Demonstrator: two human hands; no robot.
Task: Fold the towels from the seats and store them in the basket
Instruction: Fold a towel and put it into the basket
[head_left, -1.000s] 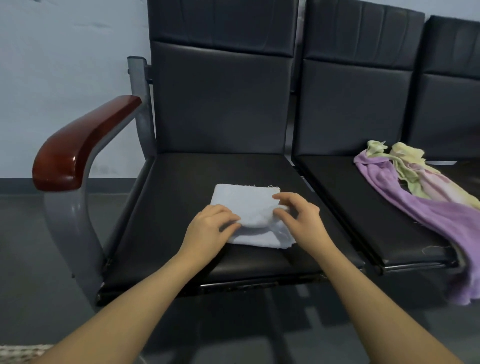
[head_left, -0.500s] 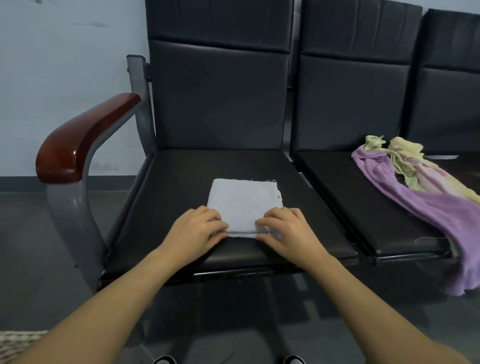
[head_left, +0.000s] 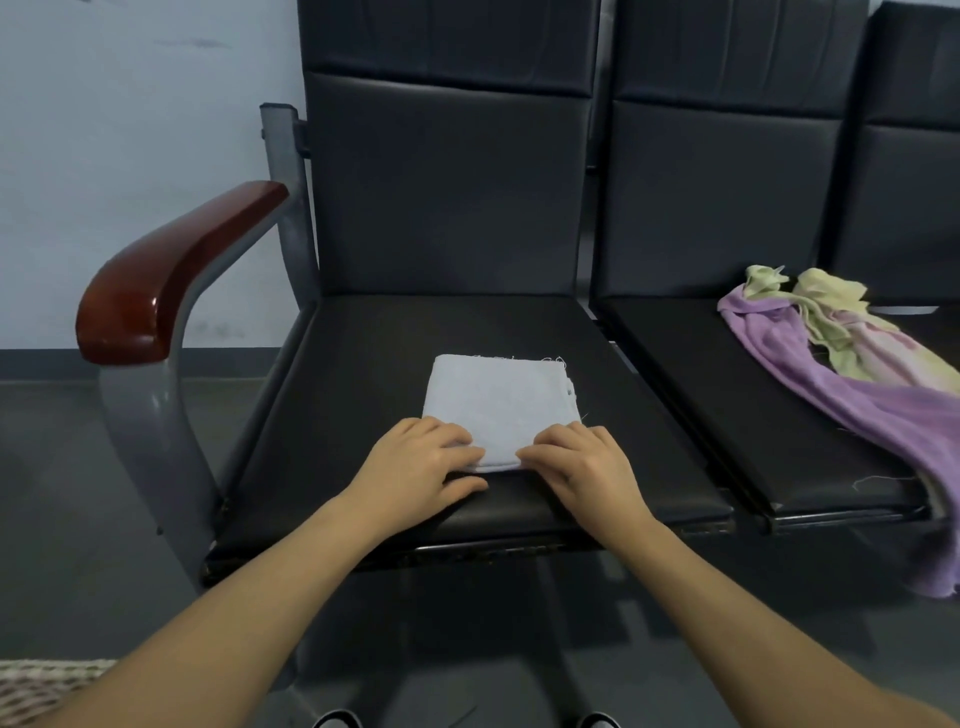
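Woven basket (head_left: 36, 686), seemingly, cut off at lower-left corner.

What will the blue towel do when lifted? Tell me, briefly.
The blue towel is soft cloth folded into a square, so it will probably sag and unfold unless supported underneath. It looks thin, so likely light. Both hands, left and right, press its near edge on the seat.

Left hand (head_left: 423, 460) and right hand (head_left: 582, 465) pressing, fingers flat.
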